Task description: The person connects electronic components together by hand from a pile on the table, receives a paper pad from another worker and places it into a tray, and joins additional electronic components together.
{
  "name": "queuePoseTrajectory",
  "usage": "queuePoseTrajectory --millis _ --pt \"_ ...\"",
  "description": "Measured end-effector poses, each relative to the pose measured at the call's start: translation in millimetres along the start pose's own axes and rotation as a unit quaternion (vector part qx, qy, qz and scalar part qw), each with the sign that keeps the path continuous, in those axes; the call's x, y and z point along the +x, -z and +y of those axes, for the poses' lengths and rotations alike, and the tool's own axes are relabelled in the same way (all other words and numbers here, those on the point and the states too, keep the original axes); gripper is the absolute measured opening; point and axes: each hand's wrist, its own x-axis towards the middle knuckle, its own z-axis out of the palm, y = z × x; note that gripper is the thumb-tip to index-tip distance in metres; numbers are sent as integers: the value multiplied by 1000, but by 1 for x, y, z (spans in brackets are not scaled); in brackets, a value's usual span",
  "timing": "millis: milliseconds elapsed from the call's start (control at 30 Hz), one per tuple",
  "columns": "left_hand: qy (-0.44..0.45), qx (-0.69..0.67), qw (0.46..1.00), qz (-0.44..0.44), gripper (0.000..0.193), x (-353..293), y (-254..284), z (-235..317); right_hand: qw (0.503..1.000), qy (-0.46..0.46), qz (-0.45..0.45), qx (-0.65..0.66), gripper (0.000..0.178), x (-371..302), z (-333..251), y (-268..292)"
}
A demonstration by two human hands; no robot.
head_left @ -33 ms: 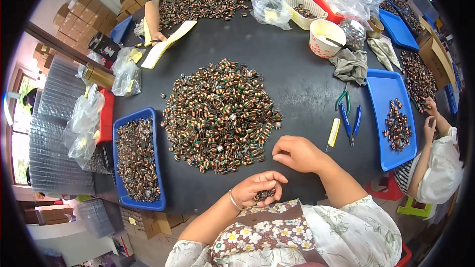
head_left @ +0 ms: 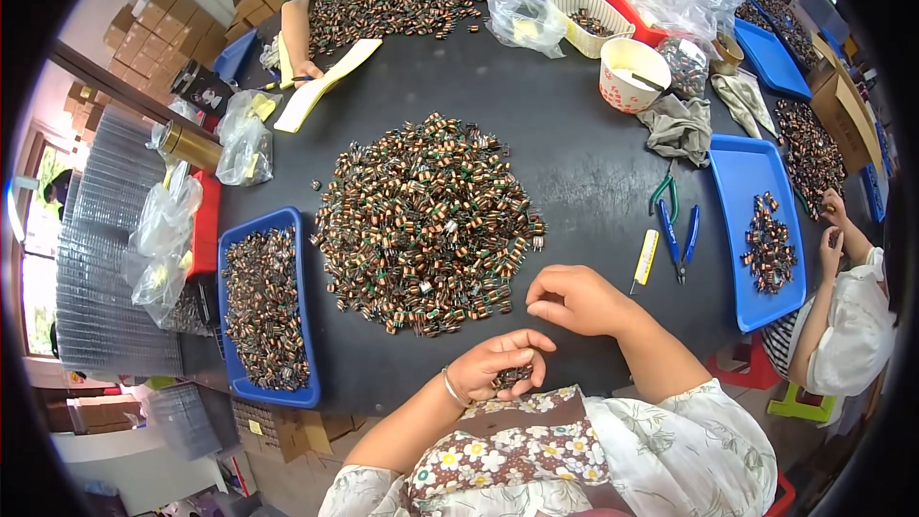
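A large heap of small copper-wound coils (head_left: 426,220) with dark ends and bits of green lies on the black table before me. My left hand (head_left: 493,364) is palm up near the table's front edge, its fingers curled round several coils (head_left: 512,378). Just right of the heap's lower edge is my right hand (head_left: 574,299), its fingers bent inward and thumb against them. Whatever those fingertips hold, if anything, is hidden. Left of the heap, a blue tray (head_left: 316,364) is filled with more coils.
On the right lie blue-handled pliers (head_left: 689,230), green-handled pliers (head_left: 661,193), a yellow-handled tool (head_left: 646,257) and a blue tray (head_left: 756,297) with some coils. A paper tub (head_left: 627,86) and grey cloth (head_left: 680,126) stand behind. Co-workers' hands (head_left: 306,69) show at far left and right.
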Motion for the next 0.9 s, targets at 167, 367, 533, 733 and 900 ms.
queuePoseTrajectory --millis 167,367,533,733,900 --pt "-39 -33 997 53 29 1 -5 -1 985 16 -63 157 9 -4 -5 1" --pt "-72 -15 995 75 22 3 -2 -7 979 45 -93 175 9 -4 -6 -9" --pt "-57 -20 994 90 18 3 -6 -3 985 46 -61 153 11 -1 -2 -4" --pt "-50 -24 997 61 18 2 -4 -4 978 62 129 -150 38 4 7 -12" --pt "-55 5 996 74 17 -2 -10 -12 975 56 83 -198 32 0 9 -12"
